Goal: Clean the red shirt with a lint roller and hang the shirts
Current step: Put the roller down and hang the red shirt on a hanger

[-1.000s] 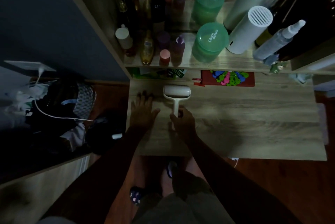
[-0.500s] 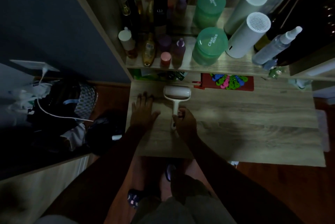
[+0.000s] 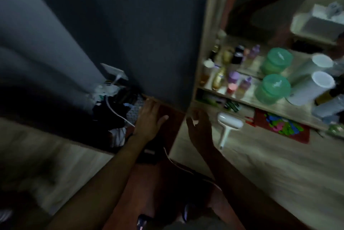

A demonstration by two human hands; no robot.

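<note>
The white lint roller (image 3: 229, 124) lies flat on the wooden desk (image 3: 270, 170), its handle pointing toward me. My right hand (image 3: 200, 127) hovers empty just left of it, fingers apart, over the desk's left edge. My left hand (image 3: 149, 120) is also empty and spread, off the desk over the floor beside a dark pile of clothes and cables (image 3: 115, 110). No red shirt shows in this blurred, dim view.
A shelf above the desk carries small bottles (image 3: 229, 79), two green-lidded jars (image 3: 272, 88) and white cylinders (image 3: 312, 86). A red pack with coloured pieces (image 3: 281, 127) lies at the desk's back. A dark wall panel (image 3: 130, 34) stands left of the shelf unit.
My right hand has let go of the lint roller, which now lies on the desk. Both hands and the view have swung left, off the desk's left edge.
</note>
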